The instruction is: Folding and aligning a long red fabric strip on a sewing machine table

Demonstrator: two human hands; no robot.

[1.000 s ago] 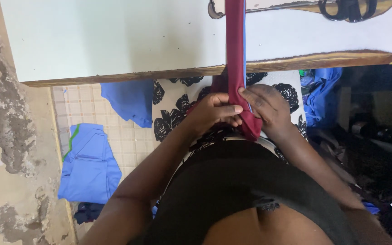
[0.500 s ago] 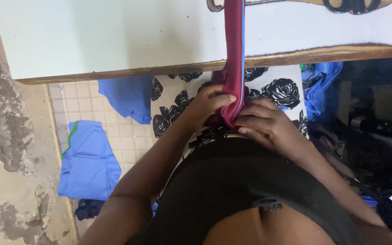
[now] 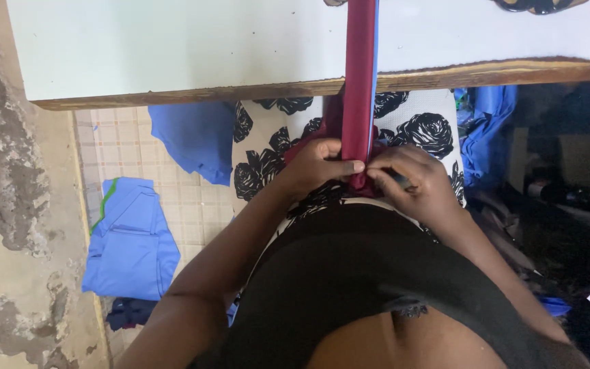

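Observation:
A long maroon fabric strip (image 3: 360, 82) with a thin blue edge runs from the pale tabletop (image 3: 172, 48) down over its wooden front edge into my lap. My left hand (image 3: 319, 167) pinches the strip's lower end between thumb and fingers. My right hand (image 3: 414, 184) grips the same end from the right, knuckles up, touching the left hand. Bunched maroon cloth shows beneath both hands, over a white skirt with black roses (image 3: 268, 147).
Blue garments lie on the tiled floor: one folded piece (image 3: 128, 242) at left and another (image 3: 196, 137) under the table edge. More blue cloth (image 3: 486, 130) hangs at right beside dark clutter. A worn, peeling wall (image 3: 8, 205) runs down the left side.
Both hands have slid slightly down the maroon strip and closed together on its lower end. The view has shifted, so the table edge now sits lower in the picture.

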